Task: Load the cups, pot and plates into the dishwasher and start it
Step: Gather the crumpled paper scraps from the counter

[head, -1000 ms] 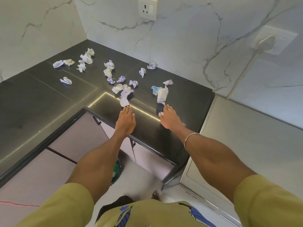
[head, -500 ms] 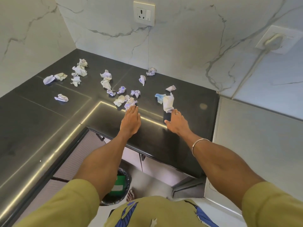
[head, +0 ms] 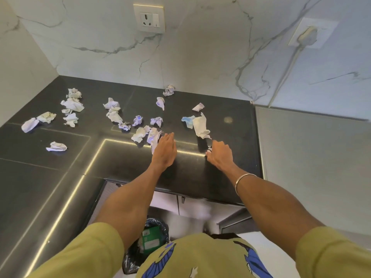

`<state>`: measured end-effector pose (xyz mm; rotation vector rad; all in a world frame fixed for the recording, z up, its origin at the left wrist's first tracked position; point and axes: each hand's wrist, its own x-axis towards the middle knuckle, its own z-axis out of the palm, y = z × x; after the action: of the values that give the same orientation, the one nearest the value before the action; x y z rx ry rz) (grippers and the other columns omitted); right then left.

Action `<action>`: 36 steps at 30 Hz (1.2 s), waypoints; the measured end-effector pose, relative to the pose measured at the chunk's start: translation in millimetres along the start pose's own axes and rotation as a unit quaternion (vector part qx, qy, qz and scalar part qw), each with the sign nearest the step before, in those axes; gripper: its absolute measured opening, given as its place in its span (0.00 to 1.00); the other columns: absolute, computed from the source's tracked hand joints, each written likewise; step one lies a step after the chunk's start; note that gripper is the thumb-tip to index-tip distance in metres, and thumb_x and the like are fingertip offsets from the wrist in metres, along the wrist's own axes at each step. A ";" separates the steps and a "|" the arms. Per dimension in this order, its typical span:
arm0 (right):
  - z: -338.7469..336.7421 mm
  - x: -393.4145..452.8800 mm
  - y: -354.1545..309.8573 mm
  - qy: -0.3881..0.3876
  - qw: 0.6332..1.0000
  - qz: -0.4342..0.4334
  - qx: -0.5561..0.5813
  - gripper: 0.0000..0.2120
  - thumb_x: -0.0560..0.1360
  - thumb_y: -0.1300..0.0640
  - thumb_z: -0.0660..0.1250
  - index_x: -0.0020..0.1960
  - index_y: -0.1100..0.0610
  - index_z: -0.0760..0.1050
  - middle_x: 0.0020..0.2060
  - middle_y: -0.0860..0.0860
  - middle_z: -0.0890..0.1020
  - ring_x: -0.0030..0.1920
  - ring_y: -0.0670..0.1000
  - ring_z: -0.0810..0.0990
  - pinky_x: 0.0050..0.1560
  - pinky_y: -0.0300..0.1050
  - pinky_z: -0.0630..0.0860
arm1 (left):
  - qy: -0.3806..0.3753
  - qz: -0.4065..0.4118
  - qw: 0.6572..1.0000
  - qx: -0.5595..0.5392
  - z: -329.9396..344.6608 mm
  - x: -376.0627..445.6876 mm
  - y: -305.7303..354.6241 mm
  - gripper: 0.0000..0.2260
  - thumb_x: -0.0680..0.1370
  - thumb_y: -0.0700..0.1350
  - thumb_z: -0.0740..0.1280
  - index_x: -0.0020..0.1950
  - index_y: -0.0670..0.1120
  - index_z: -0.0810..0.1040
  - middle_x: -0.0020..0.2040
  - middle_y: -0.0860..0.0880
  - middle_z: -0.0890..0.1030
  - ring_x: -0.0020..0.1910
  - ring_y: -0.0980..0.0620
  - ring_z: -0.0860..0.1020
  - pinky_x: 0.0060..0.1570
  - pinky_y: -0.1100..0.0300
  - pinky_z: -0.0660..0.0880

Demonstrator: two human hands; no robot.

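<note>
Just beyond the flat, empty left hand [head: 163, 152] crumpled white paper scraps [head: 145, 134] are lying — right hand [head: 219, 156] is curling, holding nothing visible — likely reaching to gather.

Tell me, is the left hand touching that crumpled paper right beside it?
Touching. The head view shows the left hand flat on the counter, its fingers overlapping the crumpled paper with no gap.

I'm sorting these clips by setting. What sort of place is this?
Most likely a home kitchen: a dark L-shaped countertop with cabinets below, a marble-look backsplash with a wall socket, and a lined bin on the floor.
</note>
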<state>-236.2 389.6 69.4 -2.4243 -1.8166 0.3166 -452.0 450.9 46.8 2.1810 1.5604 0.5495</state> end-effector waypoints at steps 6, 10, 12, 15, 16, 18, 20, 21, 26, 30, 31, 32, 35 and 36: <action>5.9 2.1 0.7 -0.010 0.999 -0.013 0.030 0.15 0.76 0.53 0.68 0.59 0.60 0.75 0.54 0.57 0.78 0.52 0.59 0.80 0.51 0.49 0.76 | 0.014 0.017 0.999 -0.039 -5.4 5.0 8.7 0.18 0.84 0.42 0.52 0.70 0.36 0.70 0.68 0.39 0.75 0.68 0.42 0.72 0.70 0.52 0.66; 12.3 1.6 4.8 -0.003 0.997 -0.018 0.074 0.13 0.78 0.56 0.67 0.60 0.60 0.75 0.55 0.58 0.77 0.53 0.59 0.79 0.51 0.48 0.75 | 0.028 -0.003 0.998 -0.052 0.0 10.2 13.2 0.17 0.84 0.43 0.51 0.64 0.36 0.74 0.58 0.39 0.80 0.57 0.41 0.78 0.60 0.50 0.72; 14.3 1.4 4.6 0.001 0.994 -0.038 0.099 0.11 0.78 0.57 0.66 0.59 0.59 0.75 0.53 0.56 0.77 0.52 0.57 0.79 0.50 0.44 0.72 | 0.030 -0.011 0.998 -0.061 5.0 13.0 14.0 0.15 0.84 0.44 0.51 0.53 0.38 0.76 0.49 0.40 0.81 0.50 0.40 0.79 0.54 0.48 0.74; 14.7 1.6 -0.4 0.014 0.988 -0.076 0.137 0.09 0.79 0.55 0.65 0.57 0.58 0.77 0.52 0.54 0.79 0.49 0.54 0.79 0.51 0.44 0.75 | 0.033 -0.022 0.996 -0.078 9.2 15.0 17.5 0.15 0.84 0.44 0.52 0.42 0.42 0.71 0.38 0.45 0.77 0.39 0.44 0.76 0.45 0.45 0.75; 14.2 1.8 -3.3 0.022 0.985 -0.087 0.146 0.09 0.79 0.54 0.65 0.56 0.57 0.78 0.52 0.54 0.80 0.48 0.53 0.79 0.51 0.44 0.76 | 0.038 -0.029 0.995 -0.087 10.3 15.6 19.2 0.15 0.84 0.44 0.52 0.41 0.42 0.71 0.37 0.45 0.76 0.37 0.45 0.75 0.43 0.45 0.75; 12.9 3.0 -10.4 0.038 0.981 -0.107 0.156 0.10 0.79 0.54 0.64 0.56 0.57 0.79 0.51 0.53 0.81 0.47 0.53 0.80 0.49 0.45 0.76 | 0.049 -0.049 0.992 -0.109 11.5 16.2 22.8 0.16 0.84 0.44 0.52 0.39 0.42 0.70 0.34 0.46 0.74 0.35 0.47 0.72 0.39 0.48 0.72; 11.8 5.5 -18.1 0.048 0.978 -0.122 0.165 0.10 0.79 0.53 0.65 0.56 0.57 0.79 0.51 0.53 0.81 0.47 0.53 0.80 0.49 0.45 0.76 | 0.065 -0.072 0.988 -0.123 11.4 16.7 27.6 0.16 0.84 0.44 0.53 0.37 0.42 0.69 0.33 0.46 0.74 0.33 0.49 0.70 0.37 0.52 0.68; 10.4 6.3 -22.4 0.050 0.976 -0.129 0.169 0.10 0.79 0.53 0.65 0.56 0.57 0.79 0.51 0.53 0.81 0.47 0.53 0.80 0.48 0.44 0.75 | 0.074 -0.084 0.985 -0.133 10.4 17.3 29.3 0.16 0.84 0.44 0.53 0.37 0.42 0.70 0.33 0.46 0.75 0.33 0.50 0.71 0.37 0.53 0.68; 5.5 13.1 -41.9 0.069 0.964 -0.170 0.193 0.09 0.79 0.54 0.66 0.55 0.56 0.79 0.48 0.53 0.81 0.45 0.51 0.79 0.47 0.37 0.70 | 0.071 -0.197 0.944 -0.254 7.0 24.5 32.4 0.17 0.80 0.48 0.53 0.46 0.44 0.80 0.43 0.46 0.82 0.45 0.47 0.80 0.51 0.48 0.77; 5.2 21.5 -57.2 0.067 0.956 -0.205 0.197 0.10 0.78 0.54 0.68 0.57 0.56 0.79 0.48 0.52 0.81 0.44 0.49 0.79 0.46 0.36 0.71 | 0.045 -0.326 0.832 -0.446 2.4 29.8 38.1 0.24 0.81 0.59 0.53 0.48 0.43 0.81 0.45 0.43 0.85 0.44 0.45 0.84 0.52 0.48 0.81; 4.9 23.1 -61.0 0.064 0.955 -0.212 0.196 0.11 0.78 0.54 0.68 0.58 0.55 0.79 0.49 0.52 0.82 0.44 0.49 0.79 0.47 0.36 0.74 | 0.033 -0.347 0.800 -0.489 2.9 31.5 37.4 0.27 0.81 0.62 0.53 0.51 0.42 0.82 0.47 0.42 0.85 0.46 0.44 0.84 0.52 0.48 0.81; 5.4 24.8 -64.3 0.061 0.954 -0.221 0.192 0.11 0.77 0.53 0.69 0.59 0.54 0.79 0.49 0.51 0.82 0.45 0.48 0.80 0.48 0.38 0.77 | 0.018 -0.360 0.769 -0.528 3.9 32.6 36.2 0.30 0.80 0.64 0.53 0.53 0.41 0.82 0.51 0.41 0.84 0.49 0.43 0.83 0.54 0.47 0.80; 4.7 27.7 -71.1 0.060 0.953 -0.245 0.170 0.13 0.75 0.51 0.71 0.57 0.52 0.77 0.49 0.50 0.84 0.46 0.49 0.82 0.51 0.45 0.81 | -0.005 -0.378 0.683 -0.625 2.4 31.6 38.7 0.31 0.79 0.66 0.54 0.52 0.40 0.82 0.53 0.43 0.83 0.51 0.46 0.81 0.58 0.50 0.77; 5.4 28.5 -72.3 0.054 0.953 -0.249 0.166 0.13 0.74 0.50 0.72 0.57 0.52 0.77 0.48 0.50 0.84 0.46 0.49 0.82 0.51 0.46 0.81 | -0.011 -0.382 0.663 -0.643 1.5 31.1 40.0 0.29 0.80 0.65 0.55 0.50 0.40 0.82 0.51 0.43 0.83 0.47 0.48 0.80 0.56 0.53 0.76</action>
<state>-297.5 437.2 75.5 -1.6634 -2.0455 0.3938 -410.2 468.5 69.5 0.3918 1.1957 0.8958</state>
